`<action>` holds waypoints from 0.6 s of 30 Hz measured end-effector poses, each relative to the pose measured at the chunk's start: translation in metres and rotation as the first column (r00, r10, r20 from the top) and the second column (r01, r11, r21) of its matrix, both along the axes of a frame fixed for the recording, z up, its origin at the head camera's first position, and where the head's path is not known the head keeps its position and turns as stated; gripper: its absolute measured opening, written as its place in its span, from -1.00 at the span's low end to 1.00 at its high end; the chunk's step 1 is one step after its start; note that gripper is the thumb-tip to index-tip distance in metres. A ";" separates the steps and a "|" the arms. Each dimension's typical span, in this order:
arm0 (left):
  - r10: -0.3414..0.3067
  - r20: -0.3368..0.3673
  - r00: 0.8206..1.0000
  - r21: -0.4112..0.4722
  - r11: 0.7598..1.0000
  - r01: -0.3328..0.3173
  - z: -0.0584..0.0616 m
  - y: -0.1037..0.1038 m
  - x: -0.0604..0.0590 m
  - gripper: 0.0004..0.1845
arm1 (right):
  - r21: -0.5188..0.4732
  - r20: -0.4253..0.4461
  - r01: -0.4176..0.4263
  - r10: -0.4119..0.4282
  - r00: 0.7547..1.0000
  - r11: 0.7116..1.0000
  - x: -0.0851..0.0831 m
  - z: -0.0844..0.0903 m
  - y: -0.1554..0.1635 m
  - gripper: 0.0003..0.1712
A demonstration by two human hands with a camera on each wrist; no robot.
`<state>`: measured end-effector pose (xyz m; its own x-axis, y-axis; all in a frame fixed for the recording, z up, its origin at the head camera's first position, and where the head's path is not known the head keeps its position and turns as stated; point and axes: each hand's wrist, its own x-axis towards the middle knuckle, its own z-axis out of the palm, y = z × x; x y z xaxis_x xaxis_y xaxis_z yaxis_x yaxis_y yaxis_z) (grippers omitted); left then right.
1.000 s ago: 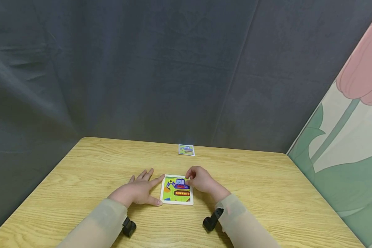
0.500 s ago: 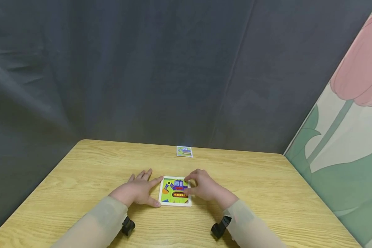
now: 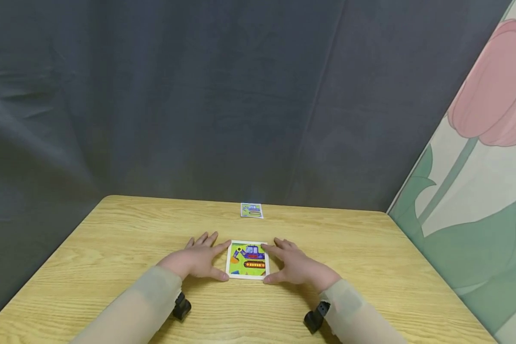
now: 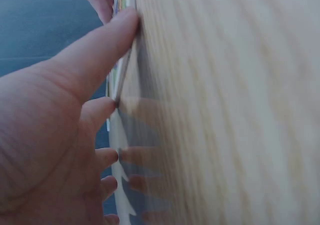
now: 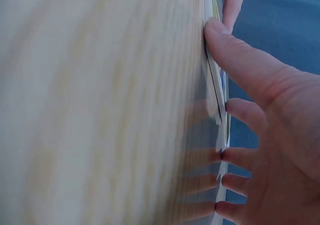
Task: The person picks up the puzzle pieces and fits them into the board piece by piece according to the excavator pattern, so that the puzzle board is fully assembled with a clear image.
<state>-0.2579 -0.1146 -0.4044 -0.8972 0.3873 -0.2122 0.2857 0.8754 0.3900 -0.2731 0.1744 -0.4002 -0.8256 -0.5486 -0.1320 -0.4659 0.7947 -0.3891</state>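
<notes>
A square puzzle board with a white frame and an excavator picture on green lies flat on the wooden table. My left hand lies flat to its left, with the thumb and index finger touching the board's left edge. To the right, my right hand lies flat in the same way, its thumb and index finger against the right edge. Fingers of both hands are straight and spread on the table.
A small picture card showing the same excavator lies at the table's far edge. A dark grey curtain hangs behind the table. A panel painted with a pink tulip stands at the right.
My right hand has left the top of the puzzle board, opened out, and settled flat against its right side. The left hand has stayed by the left edge.
</notes>
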 end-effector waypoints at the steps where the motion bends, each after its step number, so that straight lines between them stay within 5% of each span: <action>1: -0.003 -0.001 1.000 0.003 1.000 0.003 -0.001 0.000 -0.003 0.04 | 0.005 -0.002 0.003 -0.003 1.000 1.000 -0.002 0.000 0.001 0.04; 10: -0.002 0.009 1.000 0.000 1.000 0.002 -0.002 0.002 -0.024 0.02 | 0.008 0.013 0.050 -0.050 0.999 0.999 -0.021 -0.003 0.006 0.04; 18: -0.002 0.027 1.000 0.033 0.999 0.002 0.001 0.000 -0.028 0.02 | 0.030 0.010 0.072 -0.072 0.997 0.997 -0.028 -0.005 0.006 0.05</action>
<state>-0.2861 -0.1143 -0.4029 -0.8905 0.3963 -0.2236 0.2763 0.8614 0.4263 -0.3008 0.1801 -0.4049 -0.8611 -0.4839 -0.1564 -0.4032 0.8370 -0.3698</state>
